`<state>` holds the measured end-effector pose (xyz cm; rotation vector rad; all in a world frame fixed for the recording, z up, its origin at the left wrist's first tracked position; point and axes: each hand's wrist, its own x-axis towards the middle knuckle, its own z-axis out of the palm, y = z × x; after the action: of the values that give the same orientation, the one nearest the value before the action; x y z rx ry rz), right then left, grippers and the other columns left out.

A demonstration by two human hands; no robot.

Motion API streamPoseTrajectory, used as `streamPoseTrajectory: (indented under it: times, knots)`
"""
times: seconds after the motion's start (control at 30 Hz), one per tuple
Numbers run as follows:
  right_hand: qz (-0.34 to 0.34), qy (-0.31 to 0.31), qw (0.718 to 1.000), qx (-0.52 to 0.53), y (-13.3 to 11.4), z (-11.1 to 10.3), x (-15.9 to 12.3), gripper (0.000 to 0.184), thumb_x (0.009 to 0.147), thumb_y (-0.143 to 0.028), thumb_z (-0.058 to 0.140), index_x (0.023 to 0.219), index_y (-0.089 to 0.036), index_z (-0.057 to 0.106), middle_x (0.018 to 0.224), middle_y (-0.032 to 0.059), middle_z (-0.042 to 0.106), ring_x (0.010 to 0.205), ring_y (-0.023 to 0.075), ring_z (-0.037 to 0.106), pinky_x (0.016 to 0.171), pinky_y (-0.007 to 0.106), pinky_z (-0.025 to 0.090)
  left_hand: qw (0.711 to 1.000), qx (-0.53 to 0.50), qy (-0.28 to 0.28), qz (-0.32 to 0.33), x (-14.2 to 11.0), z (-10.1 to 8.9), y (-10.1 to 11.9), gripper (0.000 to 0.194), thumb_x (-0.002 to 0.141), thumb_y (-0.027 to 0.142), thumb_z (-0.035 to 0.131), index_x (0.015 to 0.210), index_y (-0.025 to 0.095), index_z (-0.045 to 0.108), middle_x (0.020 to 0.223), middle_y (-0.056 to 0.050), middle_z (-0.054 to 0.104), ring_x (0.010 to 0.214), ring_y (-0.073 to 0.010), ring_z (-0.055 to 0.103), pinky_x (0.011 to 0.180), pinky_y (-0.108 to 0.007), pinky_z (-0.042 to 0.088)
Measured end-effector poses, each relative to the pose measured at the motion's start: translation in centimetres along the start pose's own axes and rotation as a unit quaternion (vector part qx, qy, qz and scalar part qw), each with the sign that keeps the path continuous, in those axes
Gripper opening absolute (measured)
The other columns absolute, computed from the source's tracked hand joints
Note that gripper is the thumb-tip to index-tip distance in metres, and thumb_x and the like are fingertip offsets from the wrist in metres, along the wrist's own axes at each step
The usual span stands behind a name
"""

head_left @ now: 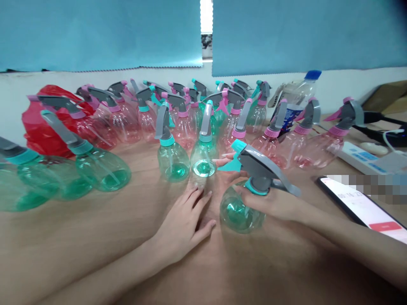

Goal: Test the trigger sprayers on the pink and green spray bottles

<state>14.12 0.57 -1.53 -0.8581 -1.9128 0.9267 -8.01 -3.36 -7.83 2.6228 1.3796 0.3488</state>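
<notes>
My right hand (254,197) is wrapped round the neck and shoulder of a green spray bottle (243,212) with a grey and turquoise trigger head. The bottle tilts slightly, and its base is on or just above the table; I cannot tell which. My left hand (187,224) lies flat on the wooden table, fingers spread and pointing forward, holding nothing. Just beyond its fingertips stand two green spray bottles, one on the left (173,163) and one on the right (204,156). Part of my right fingers is hidden behind the held bottle's trigger.
Several pink spray bottles (182,131) and green ones crowd the back. More green bottles (103,169) stand at the left, near a red plastic bag (47,127). At the right are a phone (365,207), a white power strip (359,156) and a clear blue-capped bottle (305,91).
</notes>
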Motion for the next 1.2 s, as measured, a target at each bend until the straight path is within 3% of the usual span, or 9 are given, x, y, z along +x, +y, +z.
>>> streamPoseTrajectory:
  times: [0.23,0.4,0.6,0.77,0.93,1.07,1.2]
  knots:
    - [0.000,-0.001,1.000,-0.006,0.12,0.01,-0.04,0.047,0.074,-0.014,0.054,0.120,-0.028,0.053,0.109,0.0029,0.069,0.084,0.0195,0.069,0.075,0.033,0.060,1.000,-0.001,-0.004,0.008,0.09,-0.27,0.07,0.054,0.094,0.046,0.049,0.137,0.013,0.050,0.145,-0.020,0.045,0.136,-0.0359,0.039,0.107,-0.056,0.037]
    - [-0.013,-0.005,1.000,0.001,0.03,-0.01,0.07,0.046,0.075,-0.013,0.053,0.118,-0.028,0.053,0.120,0.0032,0.064,0.085,0.0176,0.069,0.078,0.032,0.059,1.000,0.008,-0.010,0.008,0.08,-0.31,0.16,0.055,0.095,0.046,0.048,0.138,0.013,0.049,0.146,-0.020,0.044,0.136,-0.0355,0.038,0.107,-0.056,0.037]
    - [-0.005,-0.001,1.000,0.011,0.00,0.02,0.07,0.047,0.072,-0.012,0.053,0.117,-0.028,0.054,0.111,0.0032,0.068,0.080,0.0186,0.069,0.073,0.034,0.061,1.000,0.006,-0.014,0.006,0.05,-0.32,0.16,0.056,0.095,0.047,0.046,0.139,0.011,0.048,0.146,-0.020,0.043,0.137,-0.0354,0.037,0.108,-0.055,0.036]
    - [0.011,-0.008,1.000,0.020,-0.27,0.02,0.09,0.050,0.072,-0.012,0.052,0.118,-0.029,0.052,0.120,0.0034,0.065,0.088,0.0198,0.070,0.071,0.032,0.061,1.000,0.004,-0.014,0.006,0.04,-0.37,0.19,0.056,0.095,0.046,0.048,0.138,0.010,0.049,0.145,-0.020,0.044,0.136,-0.0352,0.038,0.109,-0.055,0.036]
    - [0.012,-0.001,1.000,0.019,-0.58,0.06,0.17,0.049,0.069,-0.014,0.051,0.116,-0.027,0.051,0.120,0.0041,0.065,0.083,0.0192,0.071,0.070,0.031,0.062,1.000,0.012,-0.012,0.007,-0.02,-0.25,0.10,0.056,0.095,0.045,0.048,0.138,0.010,0.050,0.145,-0.021,0.044,0.135,-0.0359,0.039,0.108,-0.055,0.037]
    - [0.003,-0.002,1.000,-0.009,-0.64,-0.14,0.20,0.045,0.069,-0.016,0.051,0.113,-0.026,0.051,0.116,0.0045,0.066,0.073,0.0164,0.071,0.067,0.029,0.063,1.000,0.014,-0.011,0.009,-0.01,-0.20,0.03,0.056,0.095,0.046,0.048,0.138,0.011,0.049,0.145,-0.020,0.044,0.136,-0.0349,0.039,0.108,-0.054,0.037]
    - [-0.026,0.005,0.997,-0.072,-0.88,-0.50,0.21,0.038,0.069,-0.016,0.050,0.105,-0.027,0.056,0.109,0.0037,0.068,0.077,0.0181,0.072,0.062,0.028,0.062,1.000,0.016,-0.011,0.007,0.03,-0.20,0.05,0.055,0.095,0.046,0.048,0.138,0.012,0.049,0.145,-0.019,0.044,0.136,-0.0341,0.038,0.109,-0.053,0.037]
